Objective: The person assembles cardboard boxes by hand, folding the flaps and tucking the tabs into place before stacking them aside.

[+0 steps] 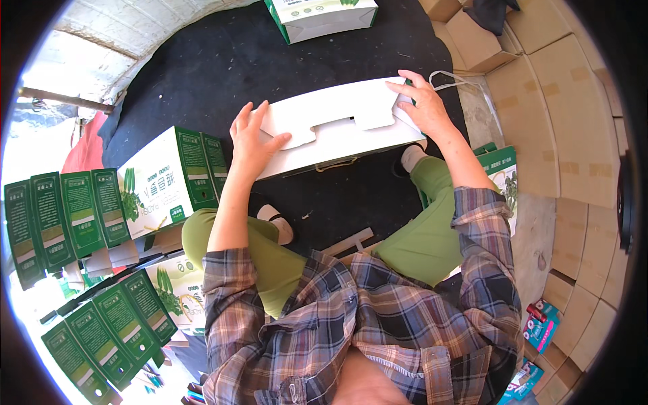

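A white carton (378, 138) stands in front of me with its long side across my view. Its top flap (324, 102), cut with a notch and tabs, leans up and back. At the left end my left hand (251, 138) grips the carton, thumb over the flap's corner and fingers spread up behind. My right hand (425, 102) holds the other end, fingers on the flap's upper corner and thumb lower down. A small patch of green shows under the right fingers. Part of a cord handle (336, 164) hangs at the carton's near side.
Green and white printed cartons (152, 182) stand in rows at my left, more (138, 310) below them. Another such carton (327, 20) lies ahead on the black cloth (202, 81). A printed carton (503, 175) is beside my right leg. Brown cardboard boxes (574, 121) are stacked along the right.
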{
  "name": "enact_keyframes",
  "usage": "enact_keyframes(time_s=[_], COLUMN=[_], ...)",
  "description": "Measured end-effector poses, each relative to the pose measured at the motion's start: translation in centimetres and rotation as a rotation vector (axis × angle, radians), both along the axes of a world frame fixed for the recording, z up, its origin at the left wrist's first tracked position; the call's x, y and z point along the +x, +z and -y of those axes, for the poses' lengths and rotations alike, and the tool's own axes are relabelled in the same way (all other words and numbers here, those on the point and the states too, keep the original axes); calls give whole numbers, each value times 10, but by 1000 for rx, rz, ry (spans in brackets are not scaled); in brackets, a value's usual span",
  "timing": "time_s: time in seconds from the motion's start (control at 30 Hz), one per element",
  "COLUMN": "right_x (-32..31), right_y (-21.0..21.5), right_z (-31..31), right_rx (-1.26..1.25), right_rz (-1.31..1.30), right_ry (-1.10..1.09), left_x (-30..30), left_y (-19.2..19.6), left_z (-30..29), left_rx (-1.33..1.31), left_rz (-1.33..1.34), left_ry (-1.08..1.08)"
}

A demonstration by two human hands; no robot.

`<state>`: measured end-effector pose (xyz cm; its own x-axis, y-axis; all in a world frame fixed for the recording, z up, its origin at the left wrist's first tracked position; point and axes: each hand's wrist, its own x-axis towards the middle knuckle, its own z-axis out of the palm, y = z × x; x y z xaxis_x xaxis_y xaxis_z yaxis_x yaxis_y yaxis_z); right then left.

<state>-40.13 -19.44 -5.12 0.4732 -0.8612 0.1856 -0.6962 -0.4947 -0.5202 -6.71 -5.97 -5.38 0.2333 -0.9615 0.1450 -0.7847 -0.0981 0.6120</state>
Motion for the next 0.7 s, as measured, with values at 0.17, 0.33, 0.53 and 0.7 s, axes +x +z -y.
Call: enact_keyframes(time_s=[0.17, 0.33, 0.53, 0.7], right_x=[-1, 22, 28, 23], right_y=[-5, 6, 4, 1], right_z=[1, -16, -19, -19], right_rx=[12, 1, -36, -111], right_rz=[8, -141, -227, -188], right_ry=[-14, -101, -183, -152], left_x=[-13, -17, -27, -28], left_y=[13, 10, 9, 10], left_z=[8, 5, 7, 7], left_rx=[151, 148, 161, 148], left_rz=[60, 140, 236, 239], left_ry=[56, 86, 148, 139])
